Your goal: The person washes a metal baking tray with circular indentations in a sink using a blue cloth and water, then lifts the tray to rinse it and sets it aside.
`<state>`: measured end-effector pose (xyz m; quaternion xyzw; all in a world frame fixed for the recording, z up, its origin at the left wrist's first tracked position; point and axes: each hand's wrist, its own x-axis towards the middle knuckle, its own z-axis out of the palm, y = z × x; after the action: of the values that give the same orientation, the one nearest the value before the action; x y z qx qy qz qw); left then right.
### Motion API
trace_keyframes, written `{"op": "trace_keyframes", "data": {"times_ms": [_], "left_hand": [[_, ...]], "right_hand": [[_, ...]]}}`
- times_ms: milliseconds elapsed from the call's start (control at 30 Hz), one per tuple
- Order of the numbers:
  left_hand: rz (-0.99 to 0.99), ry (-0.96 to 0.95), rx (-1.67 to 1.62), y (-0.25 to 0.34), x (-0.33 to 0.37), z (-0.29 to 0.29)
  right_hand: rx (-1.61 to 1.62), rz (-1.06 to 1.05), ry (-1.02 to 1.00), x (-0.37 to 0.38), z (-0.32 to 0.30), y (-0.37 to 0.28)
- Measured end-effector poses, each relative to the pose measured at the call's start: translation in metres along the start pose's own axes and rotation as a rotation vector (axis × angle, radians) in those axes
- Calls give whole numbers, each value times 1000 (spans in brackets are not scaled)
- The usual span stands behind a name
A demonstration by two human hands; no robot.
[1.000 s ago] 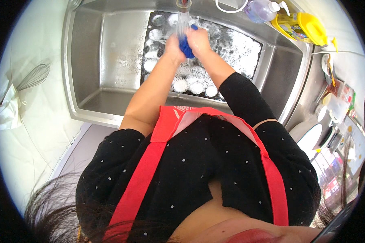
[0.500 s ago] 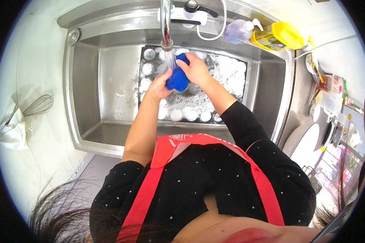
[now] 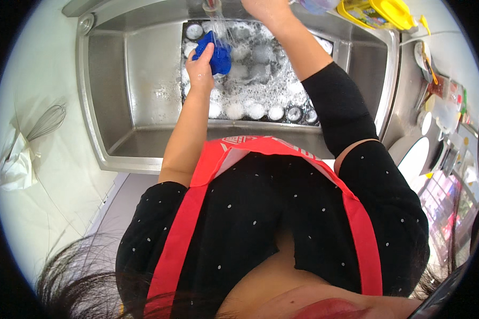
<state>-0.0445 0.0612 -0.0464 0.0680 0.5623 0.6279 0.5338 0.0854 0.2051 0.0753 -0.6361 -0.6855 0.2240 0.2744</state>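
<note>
My right hand has let go of the blue cloth and gone up to the top edge of the view, where it is cut off, so I can't tell if it is open or has hold of something. My left hand is closed on the cloth, with my thumb pressed on top. The cloth is over the soapy black tray in the sink. Water comes down right by the cloth.

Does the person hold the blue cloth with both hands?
No, the left hand alone holds the blue cloth; the right hand is apart.
</note>
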Motion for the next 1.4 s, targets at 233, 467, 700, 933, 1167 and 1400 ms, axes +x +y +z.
{"op": "trace_keyframes", "data": {"times_ms": [233,467,700,933,1167,1400], "left_hand": [[59,-229,611,-7,-36,4],[-723,-171,119,-44,-81,16],[-619,119,132,-112,-106,23],[-875,-19,219,-123,-87,7],[-463,-86,1163,-1,37,-154],[-761,-152,1019,-14,54,-261]], "right_hand": [[1191,942,-556,-133,51,60],[657,700,-111,-212,53,83],[741,869,-72,-245,43,113],[493,694,-240,-247,49,137],[118,872,26,-266,-11,297],[392,1290,-157,-312,-5,446]]}}
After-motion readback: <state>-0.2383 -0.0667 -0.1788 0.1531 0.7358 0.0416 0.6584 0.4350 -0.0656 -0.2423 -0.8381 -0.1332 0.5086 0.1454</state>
